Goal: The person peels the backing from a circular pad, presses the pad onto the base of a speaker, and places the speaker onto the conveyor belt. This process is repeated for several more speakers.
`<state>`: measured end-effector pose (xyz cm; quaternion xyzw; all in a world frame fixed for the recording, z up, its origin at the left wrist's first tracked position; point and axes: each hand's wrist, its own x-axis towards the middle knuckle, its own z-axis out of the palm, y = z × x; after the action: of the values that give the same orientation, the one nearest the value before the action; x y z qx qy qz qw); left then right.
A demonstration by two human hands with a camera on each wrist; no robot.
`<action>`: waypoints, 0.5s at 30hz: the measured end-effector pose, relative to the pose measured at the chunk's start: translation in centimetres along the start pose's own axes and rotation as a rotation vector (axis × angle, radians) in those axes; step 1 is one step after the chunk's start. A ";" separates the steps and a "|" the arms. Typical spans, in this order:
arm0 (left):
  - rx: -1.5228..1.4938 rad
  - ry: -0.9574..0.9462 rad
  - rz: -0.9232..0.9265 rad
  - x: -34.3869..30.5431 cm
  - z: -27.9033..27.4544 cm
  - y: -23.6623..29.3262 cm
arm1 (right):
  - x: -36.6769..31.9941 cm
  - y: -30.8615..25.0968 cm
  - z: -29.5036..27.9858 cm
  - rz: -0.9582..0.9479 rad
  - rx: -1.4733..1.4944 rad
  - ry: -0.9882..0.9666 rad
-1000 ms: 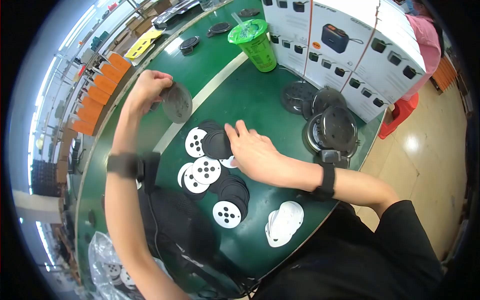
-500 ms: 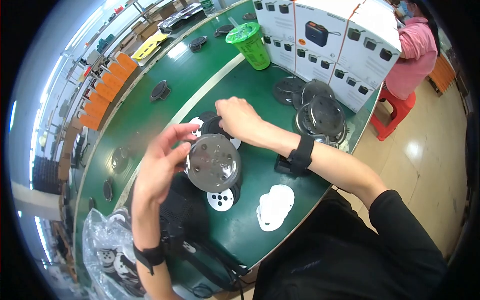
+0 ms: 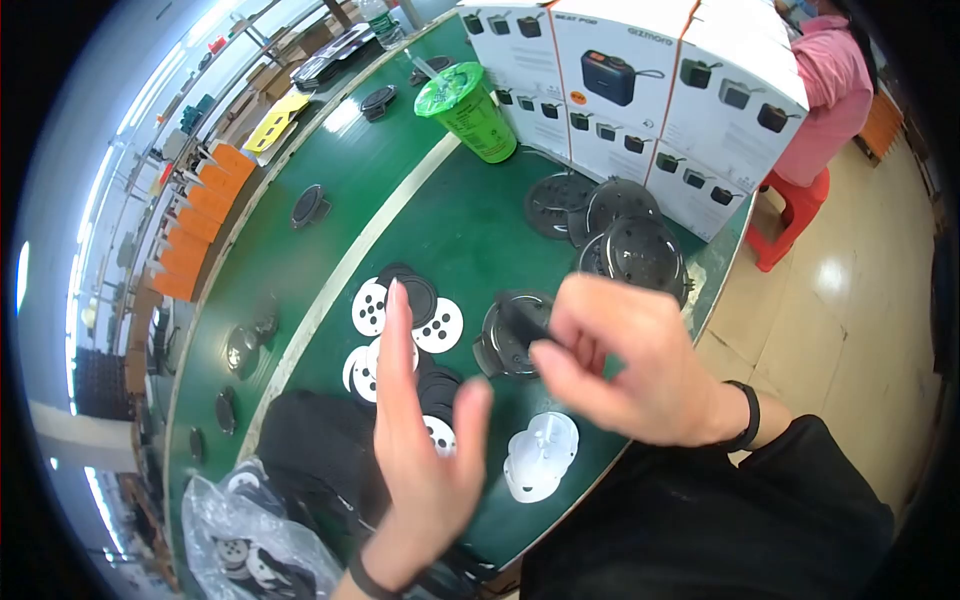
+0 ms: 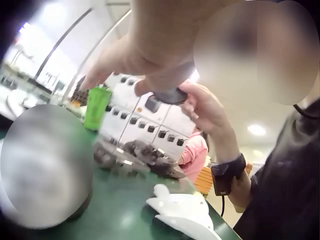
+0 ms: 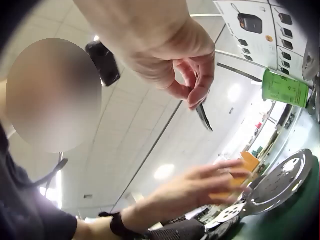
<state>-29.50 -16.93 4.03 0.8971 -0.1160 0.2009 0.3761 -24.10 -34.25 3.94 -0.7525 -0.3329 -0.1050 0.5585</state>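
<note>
My right hand (image 3: 640, 365) pinches a thin black disc (image 3: 523, 325) between thumb and fingers, its edge showing in the right wrist view. Under that disc, a dark, glossy round cover (image 3: 494, 345) lies on the green table, partly hidden by the hand. My left hand (image 3: 425, 485) hovers nearer the body, fingers straight and thumb spread, holding nothing. Behind it spreads a loose pile of black discs (image 3: 440, 388) and white discs with black dots (image 3: 437, 325). White rounded sheets (image 3: 540, 458) are stacked close to the table's near edge.
More dark covers (image 3: 640, 255) are heaped at the right, before printed white boxes (image 3: 620, 90). A green drink cup (image 3: 470, 115) with a straw stands beside the boxes. At lower left sits a clear plastic bag (image 3: 250, 530) of discs. A person in pink (image 3: 835, 95) is beyond.
The dark cover came from the far left in my left hand and now lies on the table, released. My right hand has left the pile with a black disc, moving nearer my body.
</note>
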 end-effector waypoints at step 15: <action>-0.286 -0.065 0.056 -5.3 -1.0 2.6 | -0.5 -2.8 1.1 0.272 0.955 -0.505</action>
<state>-35.45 -17.75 3.91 0.8367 -0.1807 0.1636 0.4903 -26.42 -33.04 5.43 -0.4537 -0.3669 0.3141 0.7489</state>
